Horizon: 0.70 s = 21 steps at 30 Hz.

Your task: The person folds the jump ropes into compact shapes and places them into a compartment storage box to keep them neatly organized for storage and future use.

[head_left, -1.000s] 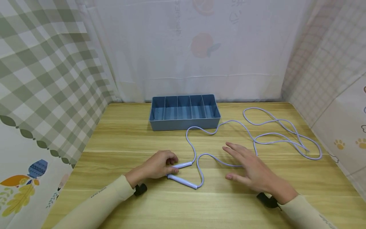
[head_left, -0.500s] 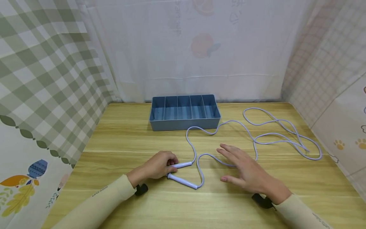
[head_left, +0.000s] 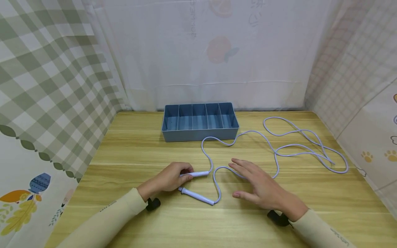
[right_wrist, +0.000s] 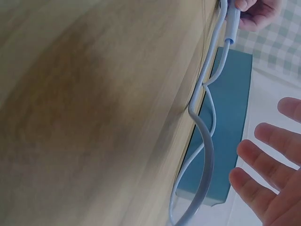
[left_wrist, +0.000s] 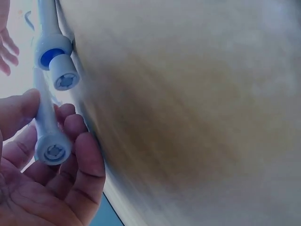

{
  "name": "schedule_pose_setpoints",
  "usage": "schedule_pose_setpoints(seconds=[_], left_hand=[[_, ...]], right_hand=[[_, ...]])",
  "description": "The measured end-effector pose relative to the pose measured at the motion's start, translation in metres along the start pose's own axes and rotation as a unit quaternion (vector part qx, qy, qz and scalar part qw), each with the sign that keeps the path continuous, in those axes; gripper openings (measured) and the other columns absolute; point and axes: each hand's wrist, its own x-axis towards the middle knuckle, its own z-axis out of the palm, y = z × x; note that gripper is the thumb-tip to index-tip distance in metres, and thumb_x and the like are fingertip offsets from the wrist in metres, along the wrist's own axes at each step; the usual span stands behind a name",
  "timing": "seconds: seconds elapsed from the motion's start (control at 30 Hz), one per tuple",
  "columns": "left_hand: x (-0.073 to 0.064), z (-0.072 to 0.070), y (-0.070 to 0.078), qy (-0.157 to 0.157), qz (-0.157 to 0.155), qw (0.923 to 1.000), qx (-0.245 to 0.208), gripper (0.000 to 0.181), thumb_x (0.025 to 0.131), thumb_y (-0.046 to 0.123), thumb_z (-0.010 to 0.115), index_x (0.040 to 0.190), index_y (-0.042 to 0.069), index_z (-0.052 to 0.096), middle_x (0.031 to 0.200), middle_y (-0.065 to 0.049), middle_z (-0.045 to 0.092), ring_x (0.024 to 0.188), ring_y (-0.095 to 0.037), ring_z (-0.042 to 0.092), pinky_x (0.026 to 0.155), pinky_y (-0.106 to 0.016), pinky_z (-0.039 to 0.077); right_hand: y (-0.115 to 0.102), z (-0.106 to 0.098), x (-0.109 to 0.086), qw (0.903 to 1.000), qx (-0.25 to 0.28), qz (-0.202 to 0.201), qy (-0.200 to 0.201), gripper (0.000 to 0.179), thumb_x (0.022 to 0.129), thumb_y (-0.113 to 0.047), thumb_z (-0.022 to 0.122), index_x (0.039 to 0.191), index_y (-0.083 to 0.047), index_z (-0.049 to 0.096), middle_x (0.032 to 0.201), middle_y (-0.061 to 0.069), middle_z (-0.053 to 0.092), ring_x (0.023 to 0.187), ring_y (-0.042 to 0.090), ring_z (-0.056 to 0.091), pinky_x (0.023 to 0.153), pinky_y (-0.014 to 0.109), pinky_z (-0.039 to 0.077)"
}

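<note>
A pale lilac skipping rope (head_left: 260,133) lies across the wooden table, its two handles near the middle. My left hand (head_left: 172,177) pinches the upper handle (head_left: 200,174) between thumb and fingers. In the left wrist view the round end of this held handle (left_wrist: 46,115) points out of the hand. The other handle (head_left: 198,197) rests on the table just below, apart from the hand; its end cap (left_wrist: 65,75) sticks out crookedly. My right hand (head_left: 260,186) hovers with spread, straight fingers above the cord and holds nothing; it hides part of the cord.
A blue-grey box (head_left: 200,135) with several compartments stands at the back of the table (head_left: 133,148), near the cord. Loops of the cord spread towards the right edge. Curtains (head_left: 211,82) close off the back and both sides.
My left hand has lifted the upper handle slightly, and it now lies further from the lower one. My right hand has drifted left towards the handles.
</note>
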Motion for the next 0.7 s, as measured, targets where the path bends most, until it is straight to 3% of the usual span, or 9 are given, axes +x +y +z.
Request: schedule_pose_setpoints(seconds=[0.13, 0.37, 0.7], left_hand=[[0.001, -0.001, 0.001, 0.013, -0.004, 0.9999, -0.004, 0.005, 0.101, 0.017, 0.068, 0.101, 0.013, 0.070, 0.085, 0.010, 0.063, 0.078, -0.007, 0.056, 0.073, -0.028, 0.050], [0.002, -0.001, 0.001, -0.002, -0.017, 0.9966, -0.081, 0.007, 0.103, 0.006, 0.061, 0.105, 0.003, 0.067, 0.079, -0.006, 0.066, 0.069, -0.018, 0.063, 0.062, -0.027, 0.052], [0.002, 0.000, 0.004, 0.002, -0.046, 0.9864, -0.158, 0.018, 0.104, 0.006, 0.059, 0.111, -0.006, 0.071, 0.076, -0.007, 0.064, 0.067, -0.016, 0.061, 0.058, -0.028, 0.054]], right_hand=[[-0.001, 0.003, 0.001, 1.0000, 0.001, -0.004, 0.001, 0.085, 0.088, -0.052, 0.077, 0.156, -0.014, 0.043, 0.156, 0.011, 0.044, 0.142, 0.029, 0.044, 0.111, 0.052, 0.037], [-0.007, 0.008, 0.004, 0.9999, 0.012, -0.002, -0.005, 0.084, 0.088, -0.053, 0.077, 0.154, -0.014, 0.045, 0.154, 0.011, 0.047, 0.141, 0.028, 0.045, 0.111, 0.051, 0.038], [-0.015, 0.014, 0.008, 0.9997, 0.023, -0.010, -0.004, 0.082, 0.088, -0.054, 0.076, 0.155, -0.018, 0.045, 0.153, 0.009, 0.049, 0.139, 0.028, 0.047, 0.109, 0.051, 0.040]])
